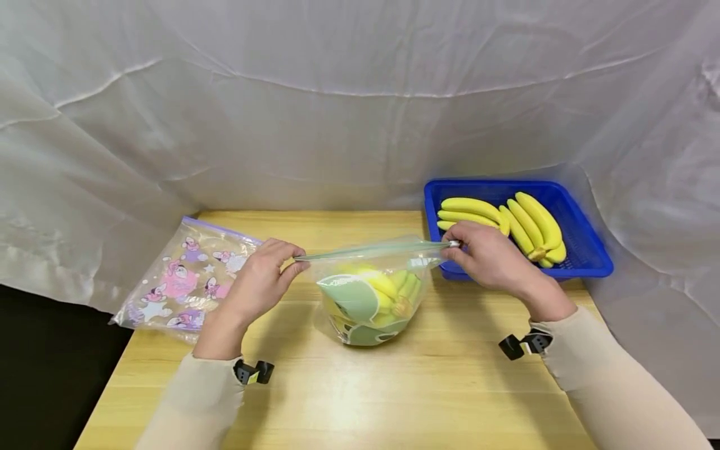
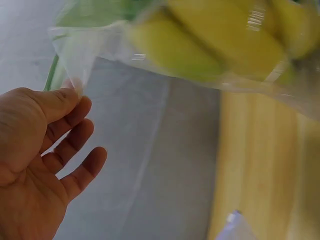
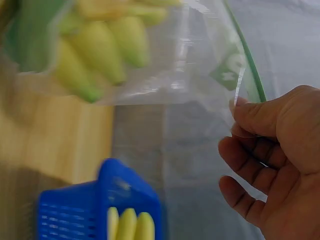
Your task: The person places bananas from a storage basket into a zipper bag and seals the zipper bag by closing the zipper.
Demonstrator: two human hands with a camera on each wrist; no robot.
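A clear zip bag (image 1: 365, 315) with green print hangs between both hands, its green zip edge stretched nearly level. Inside it lie yellow bananas (image 1: 388, 287), partly covered by the print. My left hand (image 1: 261, 278) pinches the left top corner between thumb and index finger; in the left wrist view the other fingers of that hand (image 2: 50, 145) are spread loosely. At the right top corner, beside a small white slider, my right hand (image 1: 486, 256) pinches the bag. The right wrist view shows thumb and index finger of the right hand (image 3: 280, 155) on the plastic.
A blue basket (image 1: 599, 262) with more banana bunches (image 1: 534, 225) stands at the back right, just behind the right hand. Another zip bag (image 1: 180, 275), with purple edge and pink cartoon print, lies flat at the left. Grey cloth (image 1: 337, 144) walls the wooden table (image 1: 349, 400).
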